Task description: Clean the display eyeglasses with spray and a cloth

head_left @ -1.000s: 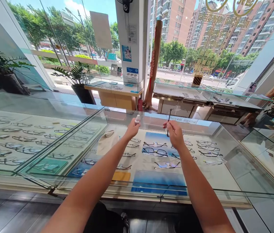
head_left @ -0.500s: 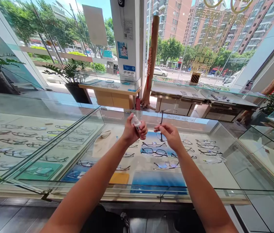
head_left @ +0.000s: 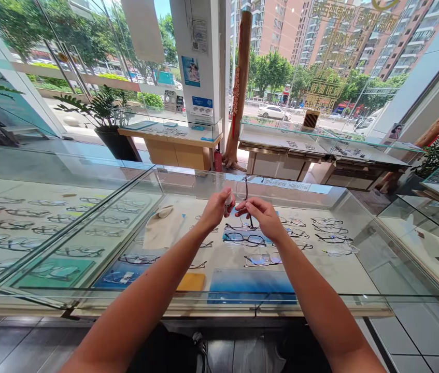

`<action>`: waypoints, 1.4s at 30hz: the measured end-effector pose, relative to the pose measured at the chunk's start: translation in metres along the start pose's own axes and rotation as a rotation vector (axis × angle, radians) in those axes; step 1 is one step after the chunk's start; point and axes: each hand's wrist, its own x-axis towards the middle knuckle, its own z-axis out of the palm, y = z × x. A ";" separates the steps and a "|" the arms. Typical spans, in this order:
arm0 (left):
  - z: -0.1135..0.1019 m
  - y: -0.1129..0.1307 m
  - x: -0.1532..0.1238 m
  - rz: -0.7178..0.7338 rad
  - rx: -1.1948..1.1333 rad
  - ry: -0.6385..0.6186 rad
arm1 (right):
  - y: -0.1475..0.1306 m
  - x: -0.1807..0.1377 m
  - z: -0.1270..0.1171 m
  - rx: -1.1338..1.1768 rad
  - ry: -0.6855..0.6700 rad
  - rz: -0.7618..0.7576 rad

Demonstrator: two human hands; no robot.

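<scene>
My left hand (head_left: 214, 208) is closed around a small white spray bottle (head_left: 228, 199), its nozzle turned toward the glasses. My right hand (head_left: 261, 216) pinches a thin dark-framed pair of glasses (head_left: 243, 189) held upright, lens near the bottle. Both hands meet above the glass top of a display counter (head_left: 320, 197). A beige cloth (head_left: 161, 228) lies on the glass to the left of my left hand.
Under the glass lie rows of spectacles (head_left: 248, 239) on blue and white mats, with an orange pad (head_left: 191, 281) near the front. A second showcase (head_left: 28, 223) adjoins on the left. Beyond stand more counters (head_left: 293, 142), potted plants (head_left: 108, 119) and a white pillar (head_left: 199, 62).
My two hands have come together: the left brought the bottle right and down to the lens, and the right moved the glasses left. The view tilted slightly down.
</scene>
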 end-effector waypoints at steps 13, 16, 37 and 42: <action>0.002 -0.003 -0.004 0.092 0.209 -0.075 | 0.005 0.006 -0.006 0.224 0.189 0.018; 0.005 -0.003 -0.008 0.126 0.280 -0.116 | 0.005 0.007 -0.007 0.236 0.232 0.034; -0.092 -0.049 0.051 -0.206 0.595 0.544 | 0.004 0.007 -0.011 0.223 0.242 0.060; -0.110 -0.055 0.049 -0.204 0.668 0.540 | 0.005 0.008 -0.013 0.216 0.251 0.067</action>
